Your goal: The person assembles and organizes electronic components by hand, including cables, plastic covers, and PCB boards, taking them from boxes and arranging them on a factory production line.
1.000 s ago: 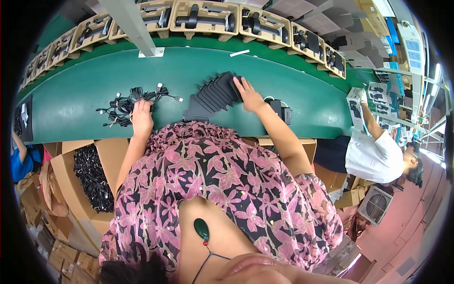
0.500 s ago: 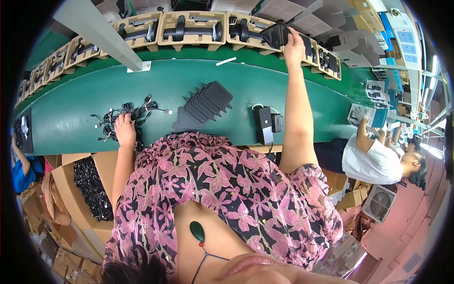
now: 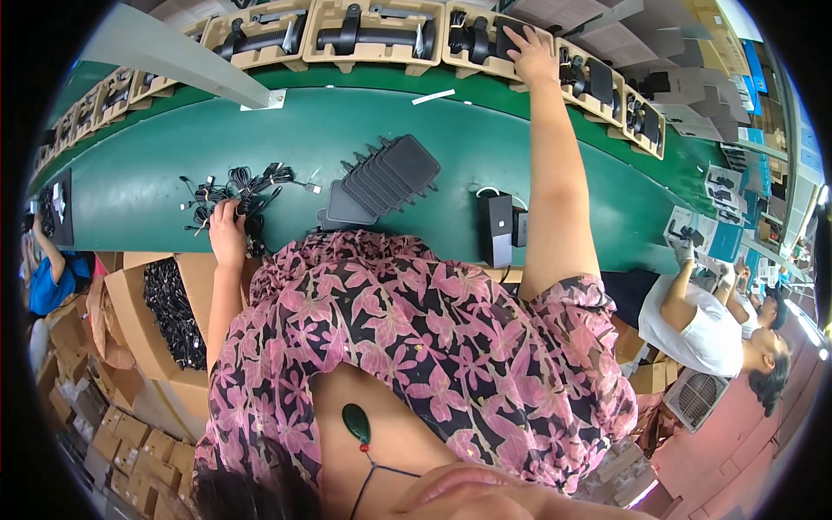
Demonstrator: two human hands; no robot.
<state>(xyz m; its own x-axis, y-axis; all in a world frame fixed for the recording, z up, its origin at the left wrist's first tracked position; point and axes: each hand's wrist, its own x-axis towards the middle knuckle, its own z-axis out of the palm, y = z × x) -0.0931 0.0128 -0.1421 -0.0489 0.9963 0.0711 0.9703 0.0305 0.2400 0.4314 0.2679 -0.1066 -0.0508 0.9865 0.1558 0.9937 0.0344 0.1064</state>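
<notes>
My right hand [image 3: 533, 61] reaches to the far row of trays, its fingers spread flat over a black panel [image 3: 502, 43]. That panel lies in the right part of a tan moulded tray [image 3: 454, 57], beside a black cylindrical device [image 3: 469, 36]. Nearer me, my left hand [image 3: 227, 234] has its fingers curled on a tangle of black cables [image 3: 247, 186]. Its fingertips are partly hidden among the cords. Between my arms a fanned stack of black panels [image 3: 381, 180] with small side pegs lies on the green table [image 3: 303, 130].
More filled tan trays [image 3: 375, 56] line the far edge. A metal post [image 3: 191, 65] rises at the back left. Right of the panels stands a black box-shaped device [image 3: 496, 230]. An open carton of cables [image 3: 173, 312] is at my left; a person in white [image 3: 689, 316] works at the right.
The black panel, tilted in my right hand before, now lies in the tray, and the fingers have spread over it. My left hand stays at the cables. The whole view has shifted slightly.
</notes>
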